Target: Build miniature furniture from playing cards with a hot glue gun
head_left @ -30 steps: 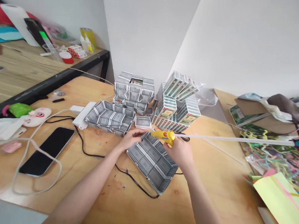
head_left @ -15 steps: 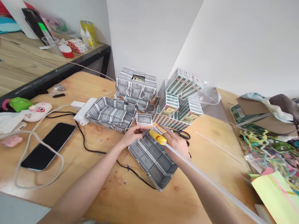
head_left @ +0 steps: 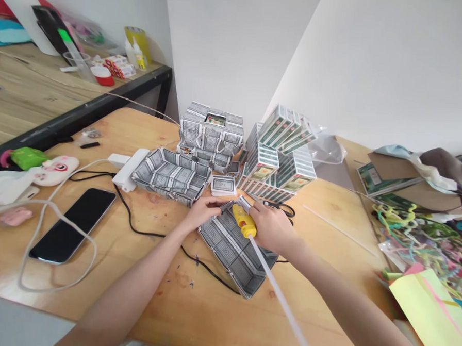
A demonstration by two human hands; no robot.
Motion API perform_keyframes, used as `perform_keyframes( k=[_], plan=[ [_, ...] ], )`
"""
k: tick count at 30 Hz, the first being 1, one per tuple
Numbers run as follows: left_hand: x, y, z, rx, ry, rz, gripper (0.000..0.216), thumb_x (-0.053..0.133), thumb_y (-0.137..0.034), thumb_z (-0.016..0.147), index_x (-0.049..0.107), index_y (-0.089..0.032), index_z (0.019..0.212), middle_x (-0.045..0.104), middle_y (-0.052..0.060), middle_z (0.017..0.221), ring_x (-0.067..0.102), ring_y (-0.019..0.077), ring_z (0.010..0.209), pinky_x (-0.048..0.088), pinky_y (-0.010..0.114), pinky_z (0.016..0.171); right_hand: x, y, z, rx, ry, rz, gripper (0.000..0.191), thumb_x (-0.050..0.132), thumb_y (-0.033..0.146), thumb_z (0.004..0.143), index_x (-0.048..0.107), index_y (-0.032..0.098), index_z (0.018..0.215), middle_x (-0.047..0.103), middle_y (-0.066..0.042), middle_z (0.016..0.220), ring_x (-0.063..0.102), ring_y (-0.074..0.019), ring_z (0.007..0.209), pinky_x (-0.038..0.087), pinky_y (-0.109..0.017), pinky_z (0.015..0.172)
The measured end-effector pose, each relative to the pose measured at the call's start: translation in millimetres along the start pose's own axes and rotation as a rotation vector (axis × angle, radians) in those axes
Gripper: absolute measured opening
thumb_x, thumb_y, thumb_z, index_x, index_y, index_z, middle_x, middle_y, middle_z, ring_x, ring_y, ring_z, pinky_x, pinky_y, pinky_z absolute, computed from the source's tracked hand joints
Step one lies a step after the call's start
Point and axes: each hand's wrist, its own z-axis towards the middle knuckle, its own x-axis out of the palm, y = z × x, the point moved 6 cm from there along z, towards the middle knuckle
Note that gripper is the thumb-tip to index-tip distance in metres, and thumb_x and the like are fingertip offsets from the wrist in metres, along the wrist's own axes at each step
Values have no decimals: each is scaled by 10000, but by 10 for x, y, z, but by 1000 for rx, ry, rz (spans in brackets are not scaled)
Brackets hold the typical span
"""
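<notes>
My right hand fingers clench the yellow plastic glue gun. My left hand fingers pinch the rim of the grey patterned playing-card tray, toward the worktop's far edge.

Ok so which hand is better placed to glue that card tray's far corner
Right. The right hand grips the yellow glue gun, nozzle at the far corner of the card tray; the left hand only pinches that corner.

A craft workroom with plain white walls: wooden surfaces carry stacked card packs, card trays, a yellow glue gun, glue bottles, a tangle of coloured pipe cleaners and coloured paper.
</notes>
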Motion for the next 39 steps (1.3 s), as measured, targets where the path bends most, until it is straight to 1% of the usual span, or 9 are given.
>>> perform_keyframes(
  k=[3, 7, 11, 15, 18, 27, 34, 39],
  plan=[
    [6, 6, 8, 8, 23, -7, 390, 556, -101, 565, 719, -169, 913, 719, 24, 972, 623, 245, 973, 456, 371, 912, 37, 72, 51, -111, 21, -53, 215, 509, 286, 746, 602, 139, 874, 619, -121, 889, 583, -239, 788, 389, -307, 612],
    [16, 2, 13, 7, 42, -24, 394, 543, -94, 563, 716, -163, 910, 714, 30, 990, 616, 251, 988, 450, 372, 916, 103, 136, 106, -221, 65, -112, 193, 516, 248, 726, 626, 116, 814, 627, -146, 824, 575, -250, 759, 373, -315, 587],
    [8, -7, 9, 7, 22, -23, 387, 538, -77, 557, 721, -154, 889, 717, 36, 973, 614, 252, 990, 435, 367, 933, 142, 178, 147, -264, 86, -143, 187, 527, 241, 710, 633, 109, 789, 630, -154, 793, 575, -244, 731, 356, -311, 574],
    [12, 19, 12, -10, 28, -35, 390, 538, -80, 559, 720, -157, 895, 716, 35, 979, 615, 252, 986, 440, 369, 924, 161, 214, 174, -298, 71, -175, 187, 498, 217, 728, 632, 109, 801, 631, -149, 776, 567, -232, 713, 343, -316, 583],
    [4, 41, 19, -17, 22, -27, 395, 551, -90, 561, 719, -161, 911, 716, 35, 978, 616, 253, 980, 442, 372, 919, 161, 229, 185, -320, 54, -192, 196, 479, 210, 737, 633, 107, 802, 631, -151, 774, 558, -242, 722, 338, -334, 604],
    [-7, 59, 32, -29, 3, -1, 395, 557, -94, 553, 722, -147, 908, 720, 46, 964, 622, 251, 958, 453, 362, 898, 198, 239, 209, -342, 41, -216, 187, 482, 229, 740, 622, 109, 766, 628, -145, 743, 555, -247, 696, 315, -339, 591],
    [-3, 33, 17, -25, 5, 19, 398, 553, -98, 555, 724, -157, 909, 726, 30, 948, 628, 238, 945, 463, 340, 883, 176, 194, 186, -295, 52, -189, 174, 495, 214, 718, 616, 100, 772, 627, -159, 758, 558, -259, 712, 315, -342, 594],
    [-1, 38, 19, -18, 14, 22, 394, 552, -102, 563, 725, -140, 916, 722, 50, 964, 629, 246, 953, 459, 348, 889, 107, 156, 158, -260, 51, -190, 197, 511, 235, 699, 617, 99, 792, 628, -164, 777, 553, -264, 722, 314, -347, 608]
  ],
)
